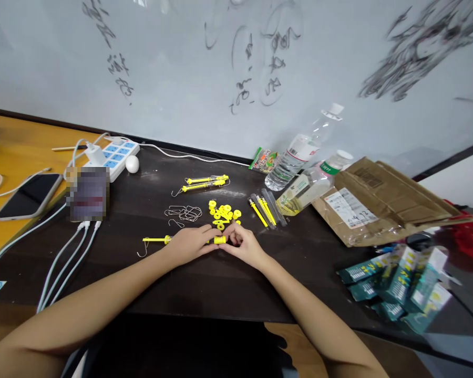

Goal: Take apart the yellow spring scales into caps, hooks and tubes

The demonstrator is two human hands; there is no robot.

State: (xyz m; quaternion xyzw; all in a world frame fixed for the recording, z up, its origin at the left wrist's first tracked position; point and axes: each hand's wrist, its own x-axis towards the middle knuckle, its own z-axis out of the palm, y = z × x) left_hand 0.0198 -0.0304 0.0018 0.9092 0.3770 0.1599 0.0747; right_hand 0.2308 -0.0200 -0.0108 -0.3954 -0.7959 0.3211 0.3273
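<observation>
So I'm standing here watching someone at a dark table [161, 294], and they've got a yellow hooked tool [167, 240] lying crosswise right in front of them, near the table's front edge. The left hand [191, 245] is clamped over the middle of it, so a good chunk is hidden, but a thin rod with a bent wire hook sticks out on one side and a fat yellow end pokes out on the other. The right hand [244, 245] is at that fat end, fingers curled in and thumb right up by it; honestly can't tell if it's pinching anything or just resting there. Just past the hands there's a little heap of small yellow parts [224, 212], and left of that a tangle of wire hooks [184, 212]. Farther back, two more yellow tools [200, 186] lie side by side, hooks and all. Some slim tubes [257, 211], a few with yellow inside, lie to the right of the heap, near two plastic bottles [294, 160]. Way over right: a crumpled brown cardboard package [386, 197] and a jumble of green boxes [398, 283]. Left side's all cables, a white power strip [118, 155] and a phone [30, 196], with a scribbled-on whiteboard [173, 79] behind everything.
</observation>
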